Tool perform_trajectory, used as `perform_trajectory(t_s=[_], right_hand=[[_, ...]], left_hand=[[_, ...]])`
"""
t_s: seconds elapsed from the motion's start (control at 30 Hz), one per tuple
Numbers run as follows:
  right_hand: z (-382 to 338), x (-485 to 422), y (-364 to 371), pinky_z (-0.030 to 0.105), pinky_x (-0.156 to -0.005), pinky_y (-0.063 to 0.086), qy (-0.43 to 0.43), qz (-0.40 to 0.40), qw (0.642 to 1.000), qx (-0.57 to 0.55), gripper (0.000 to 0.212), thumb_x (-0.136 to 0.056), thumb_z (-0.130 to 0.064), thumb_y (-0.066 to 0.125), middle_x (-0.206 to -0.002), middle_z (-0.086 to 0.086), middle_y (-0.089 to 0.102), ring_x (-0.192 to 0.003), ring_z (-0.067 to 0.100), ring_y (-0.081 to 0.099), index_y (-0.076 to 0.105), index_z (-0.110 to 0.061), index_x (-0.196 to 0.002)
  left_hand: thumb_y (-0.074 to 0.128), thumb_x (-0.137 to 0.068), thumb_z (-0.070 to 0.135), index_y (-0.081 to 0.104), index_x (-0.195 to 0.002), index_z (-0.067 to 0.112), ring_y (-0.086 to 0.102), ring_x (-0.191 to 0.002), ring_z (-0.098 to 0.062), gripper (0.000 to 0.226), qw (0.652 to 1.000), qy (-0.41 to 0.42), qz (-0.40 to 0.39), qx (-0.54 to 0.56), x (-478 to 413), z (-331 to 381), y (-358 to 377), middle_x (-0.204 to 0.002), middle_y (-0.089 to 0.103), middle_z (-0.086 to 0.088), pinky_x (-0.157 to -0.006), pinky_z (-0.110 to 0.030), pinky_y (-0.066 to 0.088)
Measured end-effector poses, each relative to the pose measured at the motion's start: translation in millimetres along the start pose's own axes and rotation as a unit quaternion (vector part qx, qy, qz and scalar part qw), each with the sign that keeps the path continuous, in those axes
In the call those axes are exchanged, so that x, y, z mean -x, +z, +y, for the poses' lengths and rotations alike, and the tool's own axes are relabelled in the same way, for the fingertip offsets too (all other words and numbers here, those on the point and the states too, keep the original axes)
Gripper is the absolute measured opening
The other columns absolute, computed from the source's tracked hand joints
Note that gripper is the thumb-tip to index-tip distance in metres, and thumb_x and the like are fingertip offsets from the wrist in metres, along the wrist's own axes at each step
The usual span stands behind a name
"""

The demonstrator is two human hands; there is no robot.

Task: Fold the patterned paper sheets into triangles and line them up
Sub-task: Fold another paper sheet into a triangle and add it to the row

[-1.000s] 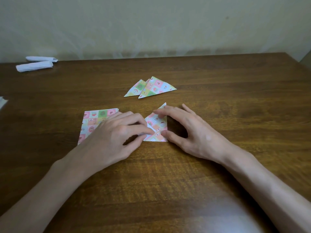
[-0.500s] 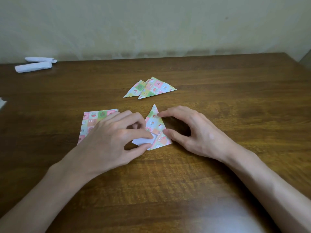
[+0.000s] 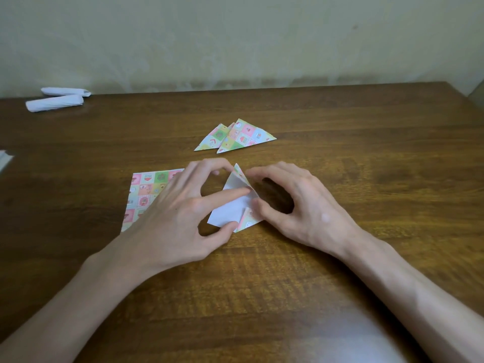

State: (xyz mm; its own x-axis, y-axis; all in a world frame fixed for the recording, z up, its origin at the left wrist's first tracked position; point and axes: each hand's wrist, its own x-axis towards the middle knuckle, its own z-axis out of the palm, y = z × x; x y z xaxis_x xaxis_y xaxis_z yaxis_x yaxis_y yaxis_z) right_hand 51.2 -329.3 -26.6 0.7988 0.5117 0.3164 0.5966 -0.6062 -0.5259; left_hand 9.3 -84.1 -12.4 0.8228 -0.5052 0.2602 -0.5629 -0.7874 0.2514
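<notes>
L hand (image 3: 178,213), R hand (image 3: 306,205) pinch sheet (image 3: 230,209).

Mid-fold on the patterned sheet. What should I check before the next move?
1. Both hands on the half-folded sheet: ok. The left hand holds the white flap, index on top and thumb at its lower edge. The right hand holds the right edge.
2. Flap edges aligned: cannot tell, fingers cover the crease.
3. Fold closed: not ok, the white underside faces up.
4. Finished triangles out of the way: ok, the two lie overlapping farther back on the table, apart from the hands.
5. Next flat sheet ready: ok, it lies to the left, partly under the left hand.
</notes>
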Motion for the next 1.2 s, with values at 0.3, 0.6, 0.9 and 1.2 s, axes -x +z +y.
perform_trajectory(t_s=[0.3,0.6,0.9,1.2], right_hand=[[8,-2,-6,0.041,-0.091,0.048,-0.041,0.067,0.994,0.081,0.035,-0.087,-0.024,0.080,-0.126,-0.004,0.053,-0.116,0.020,0.049,0.069,-0.024,-0.121],[19,-4,-8,0.036,-0.114,0.034,-0.104,0.055,0.981,0.152,0.011,-0.095,-0.029,0.071,-0.107,-0.011,0.073,-0.130,0.021,0.055,0.080,-0.023,-0.098],[7,4,-17,0.033,-0.099,0.051,-0.039,-0.044,0.998,-0.001,0.018,-0.087,-0.032,0.068,-0.115,-0.019,0.070,-0.116,-0.001,0.060,0.079,-0.029,-0.101],[7,6,-20,0.036,-0.100,0.051,-0.030,-0.063,0.997,-0.021,0.013,-0.090,-0.043,0.074,-0.118,-0.020,0.069,-0.118,0.000,0.060,0.078,-0.031,-0.093]], left_hand=[[0.058,-0.095,0.051,0.059,-0.135,0.043,0.042,-0.135,0.006,0.040,0.999,0.000,-0.027,0.029,-1,-3,3,-0.138,0.052,0.028,-0.114,-0.021,0.027],[0.055,-0.091,0.071,0.066,-0.131,0.047,0.049,-0.132,0.002,0.047,0.999,0.027,-0.035,0.020,-1,-11,0,-0.136,0.059,0.024,-0.111,-0.020,0.030],[0.058,-0.103,0.047,0.078,-0.116,0.035,0.063,-0.115,-0.009,0.027,0.998,0.060,0.012,-0.015,-2,-5,1,-0.128,0.069,0.013,-0.096,-0.038,0.049],[0.057,-0.102,0.043,0.080,-0.105,0.026,0.066,-0.109,-0.001,0.028,0.997,0.010,0.068,0.020,-4,4,5,-0.111,0.074,0.017,-0.095,-0.038,0.049]])
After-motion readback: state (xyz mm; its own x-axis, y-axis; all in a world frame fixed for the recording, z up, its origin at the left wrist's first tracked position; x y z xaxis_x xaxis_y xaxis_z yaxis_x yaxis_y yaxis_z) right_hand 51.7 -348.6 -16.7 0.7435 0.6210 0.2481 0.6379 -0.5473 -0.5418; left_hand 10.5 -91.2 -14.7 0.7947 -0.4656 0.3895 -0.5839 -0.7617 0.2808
